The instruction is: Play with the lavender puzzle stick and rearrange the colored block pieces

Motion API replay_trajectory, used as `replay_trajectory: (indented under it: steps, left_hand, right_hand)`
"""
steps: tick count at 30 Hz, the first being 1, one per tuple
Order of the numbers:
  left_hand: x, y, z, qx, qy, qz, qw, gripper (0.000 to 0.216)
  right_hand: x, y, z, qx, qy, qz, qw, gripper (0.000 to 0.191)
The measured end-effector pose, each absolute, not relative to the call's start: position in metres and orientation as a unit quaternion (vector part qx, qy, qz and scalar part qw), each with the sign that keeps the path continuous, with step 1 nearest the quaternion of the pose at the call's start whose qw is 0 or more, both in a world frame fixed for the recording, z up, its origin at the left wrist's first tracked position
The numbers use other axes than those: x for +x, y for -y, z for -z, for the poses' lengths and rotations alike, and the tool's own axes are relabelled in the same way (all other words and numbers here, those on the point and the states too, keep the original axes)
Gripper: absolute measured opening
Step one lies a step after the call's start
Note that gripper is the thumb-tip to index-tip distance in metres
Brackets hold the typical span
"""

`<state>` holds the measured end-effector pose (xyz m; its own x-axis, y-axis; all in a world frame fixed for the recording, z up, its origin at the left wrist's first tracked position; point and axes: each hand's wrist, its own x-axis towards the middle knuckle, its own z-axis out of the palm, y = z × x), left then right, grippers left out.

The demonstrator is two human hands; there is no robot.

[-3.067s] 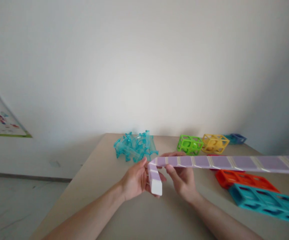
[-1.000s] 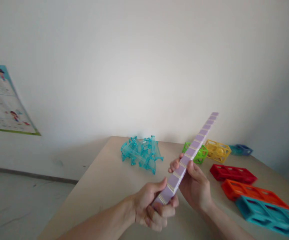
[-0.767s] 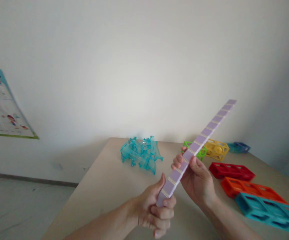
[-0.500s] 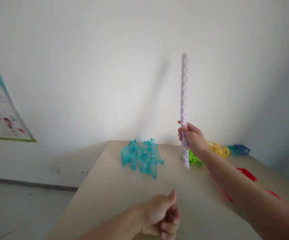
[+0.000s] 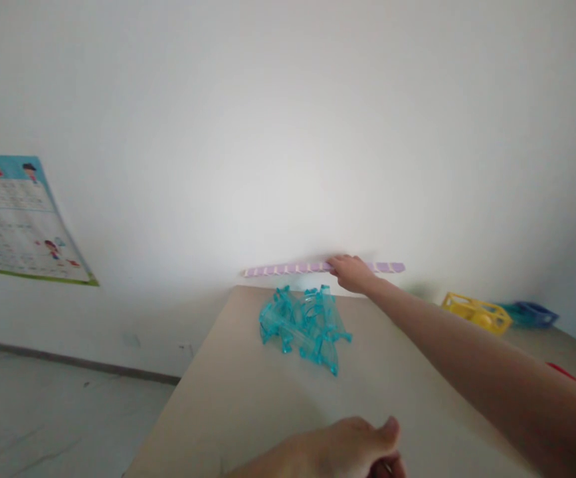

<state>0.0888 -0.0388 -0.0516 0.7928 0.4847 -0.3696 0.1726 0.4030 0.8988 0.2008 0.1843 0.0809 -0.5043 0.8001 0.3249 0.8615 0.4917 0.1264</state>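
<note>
My right hand [image 5: 351,273] reaches out to the far edge of the table and is closed round a long lilac segmented strip [image 5: 288,269]. The strip lies level along the base of the white wall, sticking out left and right of the hand. My left hand [image 5: 352,451] rests low at the near edge of the picture, its fingers curled in with nothing seen in them. A heap of clear turquoise plastic pieces [image 5: 305,324] sits on the beige table [image 5: 248,392] just in front of the strip.
A yellow open-frame block [image 5: 476,312] and a blue one [image 5: 531,313] stand at the far right by the wall. A sliver of a red block [image 5: 561,370] shows past my right forearm. A printed poster [image 5: 18,222] leans on the wall at left, above the floor.
My left hand let go of the strip. My right hand swung it upright, then carried it to the far table edge and turned it level against the wall.
</note>
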Motion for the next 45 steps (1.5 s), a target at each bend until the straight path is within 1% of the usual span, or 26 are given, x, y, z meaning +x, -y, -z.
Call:
replay_trajectory:
  steps: [4, 7, 11, 14, 17, 21, 22, 24, 26, 27, 29, 30, 32, 36, 39, 42, 45]
  left_hand:
    - [0.094, 0.036, 0.064, 0.547, -0.329, -0.100, 0.763, 0.077]
    - [0.092, 0.038, 0.060, 0.549, -0.316, -0.119, 0.765, 0.076]
    - [0.084, 0.045, 0.041, 0.523, -0.274, -0.124, 0.798, 0.072]
    - [0.080, 0.051, 0.024, 0.461, -0.213, -0.116, 0.854, 0.062]
    - [0.078, 0.055, 0.012, 0.420, -0.175, -0.106, 0.884, 0.058]
    - [0.078, 0.058, 0.007, 0.403, -0.179, -0.093, 0.893, 0.056]
    - [0.078, 0.057, 0.007, 0.400, -0.179, -0.090, 0.894, 0.056]
    - [0.078, 0.057, 0.010, 0.399, -0.175, -0.081, 0.897, 0.056]
    - [0.078, 0.056, 0.013, 0.403, -0.167, -0.074, 0.897, 0.056]
    - [0.078, 0.055, 0.014, 0.406, -0.164, -0.074, 0.896, 0.056]
    - [0.079, 0.055, 0.015, 0.412, -0.160, -0.077, 0.894, 0.056]
    - [0.079, 0.055, 0.016, 0.411, -0.158, -0.077, 0.894, 0.055]
    - [0.079, 0.055, 0.016, 0.407, -0.155, -0.077, 0.897, 0.054]
    - [0.078, 0.056, 0.015, 0.401, -0.147, -0.078, 0.901, 0.053]
    - [0.078, 0.057, 0.014, 0.411, -0.151, -0.087, 0.895, 0.053]
    - [0.079, 0.057, 0.014, 0.446, -0.179, -0.133, 0.867, 0.050]
    - [0.081, 0.053, 0.014, 0.509, -0.255, -0.278, 0.774, 0.042]
  right_hand:
    - [0.195, -0.182, -0.067, -0.489, 0.852, 0.175, 0.064, 0.031]
    - [0.194, -0.175, -0.060, -0.498, 0.842, 0.196, 0.060, 0.032]
    - [0.194, -0.150, -0.050, -0.524, 0.820, 0.210, 0.092, 0.030]
    - [0.200, -0.113, -0.039, -0.540, 0.806, 0.208, 0.124, 0.038]
    - [0.215, -0.063, -0.028, -0.547, 0.801, 0.203, 0.138, 0.035]
    - [0.266, 0.000, -0.024, -0.554, 0.795, 0.202, 0.145, 0.031]
    - [0.286, 0.012, -0.025, -0.566, 0.784, 0.207, 0.152, 0.034]
    - [0.332, 0.031, -0.024, -0.614, 0.741, 0.224, 0.155, 0.049]
    - [0.382, 0.046, -0.018, -0.671, 0.692, 0.233, 0.128, 0.060]
    - [0.404, 0.051, -0.013, -0.698, 0.673, 0.222, 0.108, 0.061]
    - [0.440, 0.059, -0.003, -0.743, 0.647, 0.155, 0.079, 0.067]
    - [0.452, 0.062, 0.002, -0.749, 0.649, 0.116, 0.065, 0.068]
    - [0.463, 0.062, 0.008, -0.741, 0.664, 0.083, 0.051, 0.068]
    - [0.455, 0.047, 0.004, -0.718, 0.689, 0.082, 0.052, 0.063]
    - [0.444, 0.033, -0.004, -0.704, 0.701, 0.084, 0.074, 0.059]
    - [0.430, 0.030, -0.007, -0.690, 0.709, 0.102, 0.103, 0.059]
    - [0.400, 0.041, -0.004, -0.658, 0.734, 0.101, 0.135, 0.058]
